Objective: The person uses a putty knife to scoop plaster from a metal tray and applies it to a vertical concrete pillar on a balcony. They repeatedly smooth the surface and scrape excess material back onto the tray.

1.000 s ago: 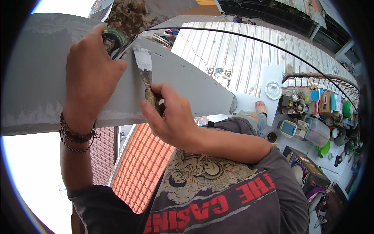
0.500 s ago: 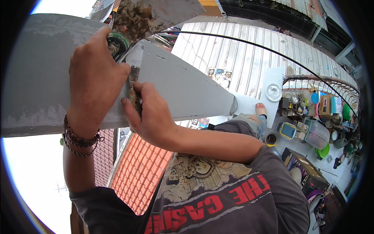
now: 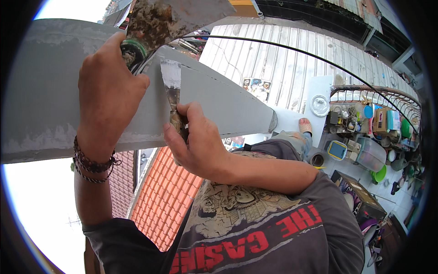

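My left hand (image 3: 112, 86), with braided bracelets at the wrist, is closed around the green and black handle of a wide scraper (image 3: 157, 20). Its broad metal blade is stained brown and reaches past the top of the view. In my right hand (image 3: 200, 141) is a narrow putty knife (image 3: 173, 93), gripped by its worn handle. Whitish filler coats the end of the narrow blade, which points away from me. Both tools are over a grey-painted ledge (image 3: 45, 86), whose tapering part runs off to the right. Whether the narrow blade touches it I cannot tell.
Below lie orange roof tiles (image 3: 164, 196) and a pale corrugated roof (image 3: 273, 55). A black cable (image 3: 292, 47) crosses above. At right, a foot (image 3: 305, 125) stands near a round clear lid (image 3: 320, 105). Beyond are a curved metal railing (image 3: 360, 88), tubs, boxes and a dark cabinet.
My right hand has drawn the putty knife back from beside the wide scraper, toward the right and slightly nearer me. Its filler-coated blade now shows fully. My left hand has barely shifted.
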A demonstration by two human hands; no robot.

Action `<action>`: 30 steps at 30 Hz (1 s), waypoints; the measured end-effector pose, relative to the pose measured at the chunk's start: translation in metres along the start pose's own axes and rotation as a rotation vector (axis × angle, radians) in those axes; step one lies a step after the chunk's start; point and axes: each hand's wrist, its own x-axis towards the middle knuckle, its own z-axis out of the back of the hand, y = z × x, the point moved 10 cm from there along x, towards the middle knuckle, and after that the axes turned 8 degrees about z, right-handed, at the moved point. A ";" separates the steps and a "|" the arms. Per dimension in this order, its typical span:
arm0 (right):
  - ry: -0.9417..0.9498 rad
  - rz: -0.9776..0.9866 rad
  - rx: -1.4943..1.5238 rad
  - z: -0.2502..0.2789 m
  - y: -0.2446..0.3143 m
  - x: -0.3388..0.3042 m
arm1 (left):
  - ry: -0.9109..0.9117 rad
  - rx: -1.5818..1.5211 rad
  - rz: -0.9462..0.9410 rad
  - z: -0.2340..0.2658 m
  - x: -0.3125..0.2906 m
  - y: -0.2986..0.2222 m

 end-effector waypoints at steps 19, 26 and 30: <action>0.063 -0.064 0.075 -0.009 -0.008 0.021 | -0.027 0.009 0.046 0.002 -0.001 0.003; 0.082 0.046 -0.057 -0.021 -0.002 -0.002 | -0.061 0.034 0.032 -0.001 -0.001 0.005; 0.241 -0.108 -0.028 0.008 -0.014 -0.028 | -0.065 0.091 0.028 -0.004 -0.010 0.004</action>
